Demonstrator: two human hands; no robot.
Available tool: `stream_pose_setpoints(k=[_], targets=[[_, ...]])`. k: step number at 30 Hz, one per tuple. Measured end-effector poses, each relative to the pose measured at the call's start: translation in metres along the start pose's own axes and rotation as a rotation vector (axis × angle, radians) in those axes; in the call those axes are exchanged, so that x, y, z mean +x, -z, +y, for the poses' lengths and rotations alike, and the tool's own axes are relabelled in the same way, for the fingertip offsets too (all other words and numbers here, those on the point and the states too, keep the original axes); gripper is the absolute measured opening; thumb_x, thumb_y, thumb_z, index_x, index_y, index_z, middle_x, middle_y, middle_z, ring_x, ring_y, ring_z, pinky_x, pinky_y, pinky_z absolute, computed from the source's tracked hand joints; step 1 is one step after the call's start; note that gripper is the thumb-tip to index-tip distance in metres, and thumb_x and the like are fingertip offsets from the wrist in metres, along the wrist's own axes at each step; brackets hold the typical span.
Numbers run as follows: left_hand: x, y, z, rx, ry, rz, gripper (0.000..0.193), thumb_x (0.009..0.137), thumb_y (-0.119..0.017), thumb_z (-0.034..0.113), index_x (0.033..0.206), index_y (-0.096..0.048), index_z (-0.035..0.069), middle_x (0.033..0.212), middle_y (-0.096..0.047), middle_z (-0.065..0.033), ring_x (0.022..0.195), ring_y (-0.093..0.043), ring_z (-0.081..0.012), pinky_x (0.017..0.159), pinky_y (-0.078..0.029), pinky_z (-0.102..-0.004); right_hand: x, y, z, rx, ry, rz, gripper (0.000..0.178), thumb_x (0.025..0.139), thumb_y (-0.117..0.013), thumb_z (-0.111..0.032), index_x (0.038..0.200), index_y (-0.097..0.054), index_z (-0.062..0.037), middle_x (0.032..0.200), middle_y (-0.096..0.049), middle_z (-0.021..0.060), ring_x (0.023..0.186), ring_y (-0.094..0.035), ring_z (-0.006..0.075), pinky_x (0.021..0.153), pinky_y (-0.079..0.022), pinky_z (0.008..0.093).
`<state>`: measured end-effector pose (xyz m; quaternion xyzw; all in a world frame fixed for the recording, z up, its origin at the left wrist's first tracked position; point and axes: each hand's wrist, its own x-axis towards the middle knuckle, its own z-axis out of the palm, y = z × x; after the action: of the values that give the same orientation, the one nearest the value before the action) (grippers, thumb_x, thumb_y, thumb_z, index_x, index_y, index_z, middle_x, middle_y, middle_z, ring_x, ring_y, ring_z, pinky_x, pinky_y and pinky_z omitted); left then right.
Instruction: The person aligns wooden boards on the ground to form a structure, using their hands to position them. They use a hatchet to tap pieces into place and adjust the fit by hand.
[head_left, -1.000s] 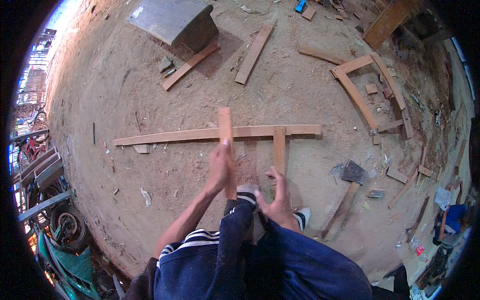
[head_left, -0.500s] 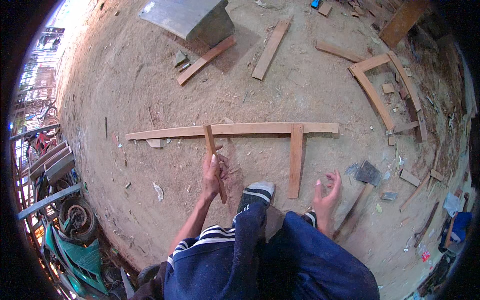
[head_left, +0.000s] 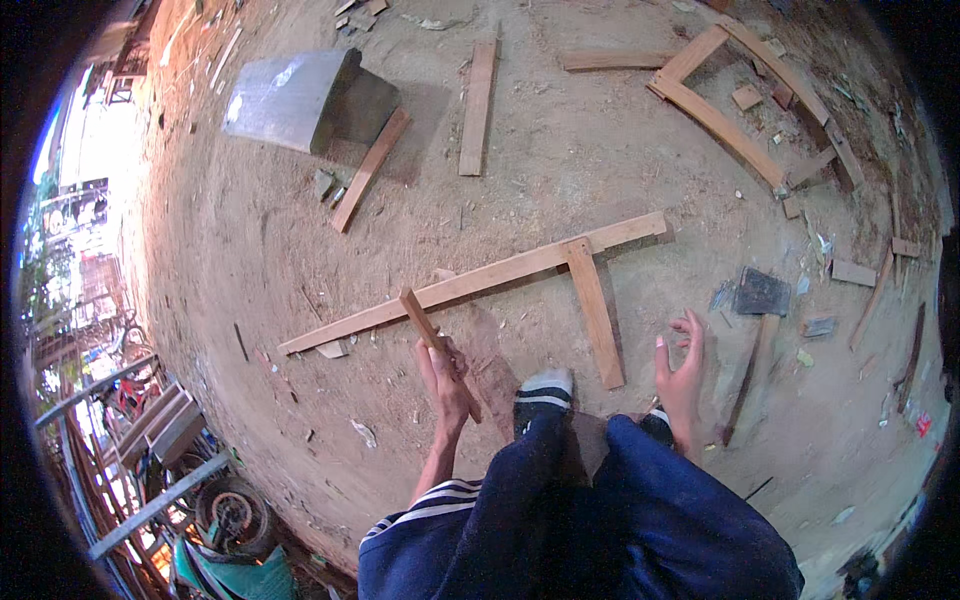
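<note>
Short wooden slat [head_left: 421, 322] is in the left hand [head_left: 448, 388], on the person's side of the long wooden rail [head_left: 500, 273] that lies across the dirt floor [head_left: 525, 195]. Its long axis runs from upper left to lower right, cutting across the line of the rail, which climbs from lower left to upper right; the slat's far end overlaps the rail in this view, though whether the 2 touch I cannot tell. The left hand has its fingers wrapped around the slat near its middle — a closed grip, with 1 end showing beyond the hand and the other below it. Toward the rail's right end, a crosspiece [head_left: 596, 318] sets its far end on the rail and reaches back toward the person, so it lies between the 2 hands. The right hand [head_left: 682, 370] is the nearer of the 2 to the crosspiece's near end — just beside it but apart, on the person's side of the rail. That hand is empty, fingers loosely curled and spread from the thumb. A hammer-like tool [head_left: 762, 293] lies beyond the rail's right end and toward the person, to the right of the right hand, untouched.
</note>
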<state>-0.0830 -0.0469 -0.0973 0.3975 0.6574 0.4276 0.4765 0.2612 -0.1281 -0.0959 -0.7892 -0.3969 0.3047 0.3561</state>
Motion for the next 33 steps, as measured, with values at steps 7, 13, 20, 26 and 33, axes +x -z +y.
stream_pose_setpoints(k=[7,13,20,26,33], targets=[[-0.002,-0.003,0.000,-0.152,0.060,-0.113,0.058,0.110,-0.038,0.053,0.142,-0.042,0.004,0.087,-0.056,-0.0088,0.062,-0.052,-0.0153,0.055,-0.044,-0.0300,0.001,0.001,0.003,-0.007,-0.011,0.007,0.059,0.097,-0.064,-0.012,0.150,-0.043,-0.0006,0.124,-0.064,0.0139,0.116,-0.059,0.0286,0.096,-0.045,0.0406],[-0.001,-0.003,0.001,-0.265,0.068,-0.124,0.061,0.110,-0.033,0.054,0.140,-0.042,0.001,0.080,-0.055,-0.0087,0.057,-0.048,-0.0135,0.050,-0.041,-0.0287,0.007,0.001,0.014,0.038,-0.019,0.027,0.057,0.097,-0.064,-0.012,0.149,-0.045,-0.0009,0.122,-0.064,0.0138,0.114,-0.060,0.0279,0.094,-0.046,0.0403],[-0.002,-0.017,0.019,-0.319,0.175,-0.249,0.066,0.108,-0.037,0.058,0.141,-0.042,0.001,0.082,-0.059,-0.0098,0.056,-0.049,-0.0125,0.048,-0.039,-0.0279,0.007,0.010,0.014,0.025,-0.002,0.103,0.045,0.096,-0.067,-0.011,0.138,-0.055,-0.0011,0.117,-0.067,0.0114,0.108,-0.063,0.0259,0.088,-0.049,0.0377],[-0.010,-0.054,0.066,-0.036,0.340,-0.742,0.068,0.108,-0.041,0.058,0.139,-0.049,-0.001,0.091,-0.065,-0.0096,0.061,-0.054,-0.0107,0.049,-0.039,-0.0253,0.012,-0.028,-0.060,0.541,-0.087,-0.154,0.019,0.091,-0.078,-0.009,0.108,-0.072,-0.0002,0.102,-0.071,0.0054,0.096,-0.065,0.0136,0.084,-0.051,0.0286],[-0.036,-0.105,0.080,-0.053,0.489,-0.970,0.082,0.101,-0.045,0.069,0.140,-0.047,-0.002,0.096,-0.068,-0.0120,0.063,-0.057,-0.0121,0.048,-0.040,-0.0249,0.012,-0.033,-0.085,0.996,-0.331,-0.232,0.047,0.086,-0.085,-0.008,0.127,-0.062,-0.0001,0.103,-0.068,0.0035,0.096,-0.066,0.0117,0.090,-0.054,0.0284]])
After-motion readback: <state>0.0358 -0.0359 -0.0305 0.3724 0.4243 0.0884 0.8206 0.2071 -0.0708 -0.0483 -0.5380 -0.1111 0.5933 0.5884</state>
